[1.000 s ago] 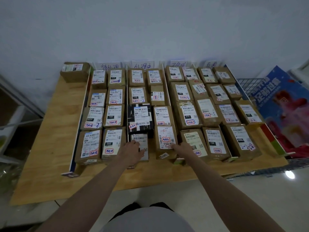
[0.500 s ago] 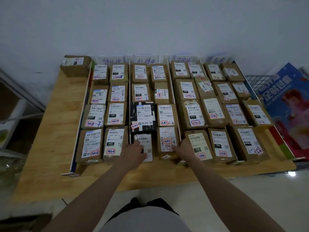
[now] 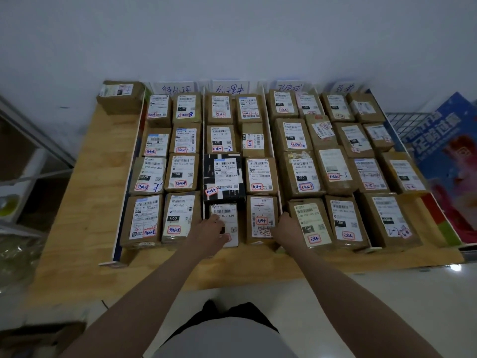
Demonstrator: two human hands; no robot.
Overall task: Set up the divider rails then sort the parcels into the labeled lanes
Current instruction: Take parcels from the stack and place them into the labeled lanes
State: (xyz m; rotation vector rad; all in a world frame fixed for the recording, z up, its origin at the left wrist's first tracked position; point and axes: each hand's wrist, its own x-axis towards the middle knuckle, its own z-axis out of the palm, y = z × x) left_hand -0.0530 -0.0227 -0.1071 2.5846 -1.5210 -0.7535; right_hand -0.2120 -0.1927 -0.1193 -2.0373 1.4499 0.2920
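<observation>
The left hand point(image 3: 211, 229) is laid on a small white-labelled parcel point(image 3: 227, 223), fingers seemingly relaxed. The right hand point(image 3: 286, 228) rests against the neighbouring parcel point(image 3: 262, 219), its grip not discernible. If either is shoved carelessly, the thin divider rail point(image 3: 271, 151) could be knocked askew.

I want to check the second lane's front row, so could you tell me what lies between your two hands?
In the head view, one brown parcel stands between the left hand and the right hand.

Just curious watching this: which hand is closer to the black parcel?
Left. The left hand rests on the small parcel just in front of the black parcel; the right hand is further right, one column over.
</observation>
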